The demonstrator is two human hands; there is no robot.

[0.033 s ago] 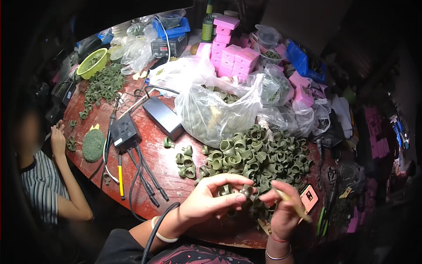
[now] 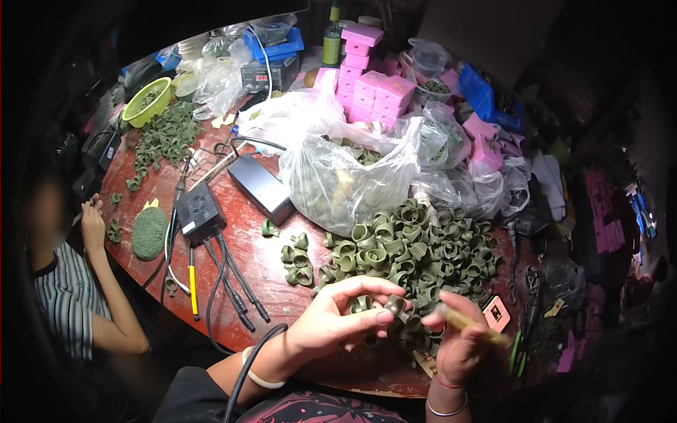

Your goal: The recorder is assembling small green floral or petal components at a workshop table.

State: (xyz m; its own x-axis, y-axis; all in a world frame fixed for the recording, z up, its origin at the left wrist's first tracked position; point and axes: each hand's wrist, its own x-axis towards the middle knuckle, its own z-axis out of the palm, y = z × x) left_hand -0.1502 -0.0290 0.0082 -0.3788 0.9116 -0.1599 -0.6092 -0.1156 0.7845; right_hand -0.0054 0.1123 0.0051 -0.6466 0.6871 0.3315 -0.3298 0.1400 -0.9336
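My left hand (image 2: 333,319) is closed, pinching a small dark green ring (image 2: 395,304) between thumb and fingertips. Another green piece (image 2: 362,304) shows behind its thumb; whether the hand holds that one too I cannot tell. To the right, my right hand (image 2: 460,347) grips a slim yellowish-tan stick-like tool (image 2: 471,327), smeared by motion. The tool's left end points toward the ring without touching it. Just beyond both hands spreads a large heap of green rings (image 2: 416,247), some with ribbed sides. A smaller cluster of rings (image 2: 297,259) lies left of the heap.
A clear plastic bag (image 2: 345,183) of rings stands behind the heap, with pink blocks (image 2: 381,95) beyond. Left are a black box with cables (image 2: 199,211), a grey box (image 2: 259,187), a green oval pad (image 2: 149,233) and a yellow-handled tool (image 2: 193,289). A person (image 2: 70,296) sits at the left.
My right hand has shifted slightly, and the tan tool in it now lies flatter and more blurred. The left hand with the ring has barely moved.
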